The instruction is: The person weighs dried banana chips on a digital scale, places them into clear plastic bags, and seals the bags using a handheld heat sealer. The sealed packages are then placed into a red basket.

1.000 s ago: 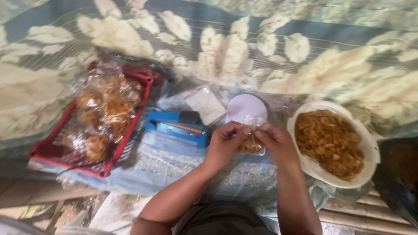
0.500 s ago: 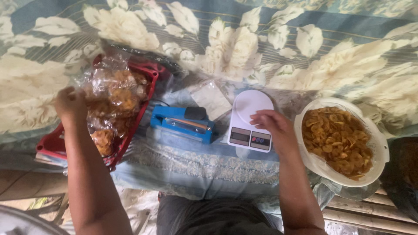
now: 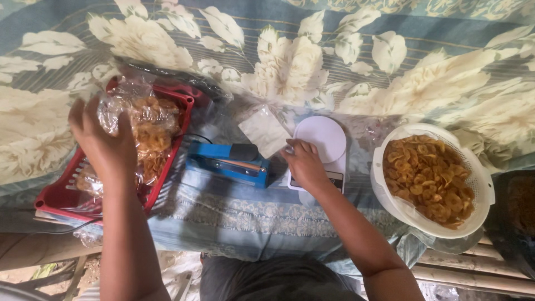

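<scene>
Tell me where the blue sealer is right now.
In the head view, the blue sealer lies left of centre on the cloth, between the red tray of bagged chips and the white scale, just left of the right hand.

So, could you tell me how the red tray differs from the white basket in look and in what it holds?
The red tray is rectangular with low walls, while the white basket is round with perforated sides. The tray holds chips sealed in clear bags, whereas the basket holds loose chips. The left hand rests on the tray's bags; no hand touches the basket, and the right hand is on the white scale. Both sit on the floral cloth.
</scene>
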